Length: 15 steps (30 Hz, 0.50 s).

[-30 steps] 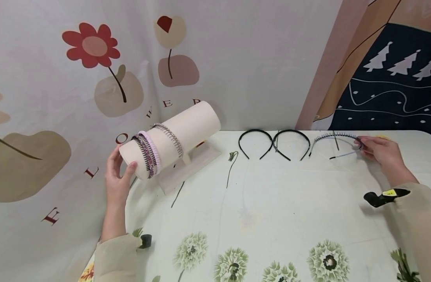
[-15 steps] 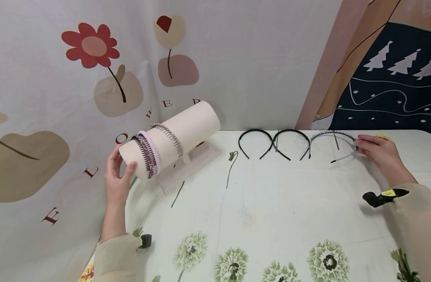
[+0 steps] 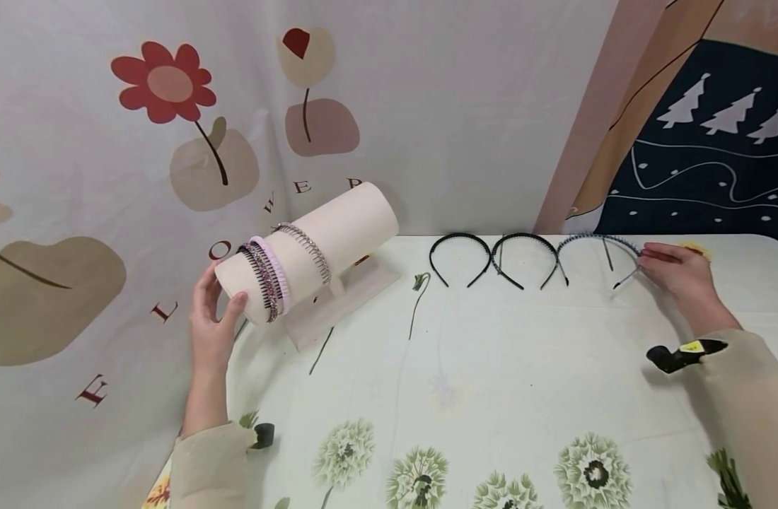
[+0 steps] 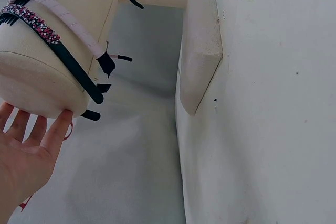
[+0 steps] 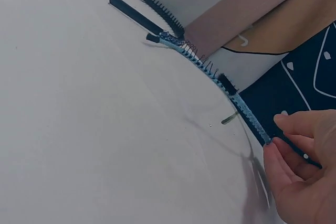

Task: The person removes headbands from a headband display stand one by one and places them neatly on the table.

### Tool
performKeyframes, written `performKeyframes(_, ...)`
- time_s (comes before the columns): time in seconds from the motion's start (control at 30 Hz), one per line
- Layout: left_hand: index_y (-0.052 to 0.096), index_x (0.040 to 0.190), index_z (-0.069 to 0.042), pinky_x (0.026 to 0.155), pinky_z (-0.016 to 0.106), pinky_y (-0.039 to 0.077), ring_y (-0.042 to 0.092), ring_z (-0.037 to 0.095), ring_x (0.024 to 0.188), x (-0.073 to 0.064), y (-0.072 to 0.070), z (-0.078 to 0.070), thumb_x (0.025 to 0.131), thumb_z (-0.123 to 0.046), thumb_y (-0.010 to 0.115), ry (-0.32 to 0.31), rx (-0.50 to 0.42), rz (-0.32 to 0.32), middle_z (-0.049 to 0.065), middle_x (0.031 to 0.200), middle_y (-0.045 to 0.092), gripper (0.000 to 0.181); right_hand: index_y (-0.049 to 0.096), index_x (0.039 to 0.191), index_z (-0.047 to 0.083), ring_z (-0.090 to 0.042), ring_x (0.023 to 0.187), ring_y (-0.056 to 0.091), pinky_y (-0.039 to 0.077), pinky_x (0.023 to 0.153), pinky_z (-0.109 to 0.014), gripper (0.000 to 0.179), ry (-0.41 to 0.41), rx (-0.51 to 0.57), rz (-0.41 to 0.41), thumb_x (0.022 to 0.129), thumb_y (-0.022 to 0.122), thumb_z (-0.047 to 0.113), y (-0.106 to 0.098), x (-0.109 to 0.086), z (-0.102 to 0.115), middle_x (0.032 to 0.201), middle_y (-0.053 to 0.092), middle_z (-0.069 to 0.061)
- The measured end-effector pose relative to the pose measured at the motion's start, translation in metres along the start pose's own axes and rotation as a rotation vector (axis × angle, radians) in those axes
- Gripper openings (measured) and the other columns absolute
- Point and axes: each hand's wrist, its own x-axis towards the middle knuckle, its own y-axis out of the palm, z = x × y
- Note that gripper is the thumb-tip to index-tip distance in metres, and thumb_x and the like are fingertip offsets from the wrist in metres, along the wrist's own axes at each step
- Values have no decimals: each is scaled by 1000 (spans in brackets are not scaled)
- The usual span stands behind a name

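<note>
My left hand (image 3: 216,314) holds the near end of a cream cylindrical headband stand (image 3: 357,219), thumb on one side and fingers on the other. Fingertips meet its rounded end in the left wrist view. Around the cylinder sit a dark headband with pinkish beads (image 4: 52,39), a pale lilac wrapped headband (image 4: 63,14) and a sparkly toothed headband (image 3: 308,246). At the back right, my right hand (image 3: 682,279) pinches one side of a blue toothed headband (image 5: 205,69). Its left side overlaps the neighbouring black headband (image 3: 523,235) in the head view.
Another black headband (image 3: 460,235) lies left of the first, the two side by side along the table's back edge. The stand's flat base (image 3: 344,305) rests on the floral tablecloth (image 3: 478,382). A printed curtain (image 3: 459,127) hangs right behind the table.
The right hand has shifted slightly left with the blue headband, which has turned, its near tip moving right and its left side now crossing the black one. The left hand and stand stay put.
</note>
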Motion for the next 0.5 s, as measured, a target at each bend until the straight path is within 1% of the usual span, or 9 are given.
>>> performKeyframes(0.07,42,150,-15,99,6,41,35,15,146,0,0,0,92,-4,64,-5,2,1,-2,152,45,64,57,138,28,17,73,55,48,64,-4,48,-2,-57,-5,94,66,13,1,1,0,72,58,34)
performKeyframes(0.1,42,150,-15,99,6,41,35,16,146,0,0,0,92,-4,64,-6,-1,2,-2,152,45,64,52,144,24,17,73,54,48,64,-3,53,-5,-79,-6,94,65,14,1,2,-1,72,57,35)
performKeyframes(0.13,42,150,-16,99,6,41,35,16,146,0,0,0,92,-4,64,-7,-3,3,-2,152,44,64,49,146,22,18,74,53,48,64,-3,55,-9,-89,-5,94,65,15,1,2,-1,72,57,36)
performKeyframes(0.33,42,150,-15,99,6,42,35,16,146,0,0,0,92,-3,64,-7,-15,1,-2,152,44,64,42,152,18,18,78,52,47,66,-2,59,-7,-106,3,96,63,19,2,4,-2,76,55,37)
performKeyframes(0.4,41,151,-15,99,6,42,34,16,146,0,0,0,92,-4,64,-10,-6,1,-2,153,43,64,39,153,17,17,82,51,47,67,-2,61,2,-121,5,97,62,22,2,5,-2,81,53,36)
performKeyframes(0.43,41,151,-15,99,5,41,34,16,147,0,0,0,92,-5,64,-13,-2,1,-1,154,43,64,39,154,16,16,85,51,47,67,-2,61,10,-109,7,97,61,22,2,5,-2,84,53,35)
performKeyframes(0.5,41,151,-15,100,5,41,33,16,147,0,1,-1,92,-5,64,-16,9,3,0,156,41,64,38,154,18,12,94,51,48,72,-2,62,26,-114,6,98,61,24,2,6,-3,89,52,33)
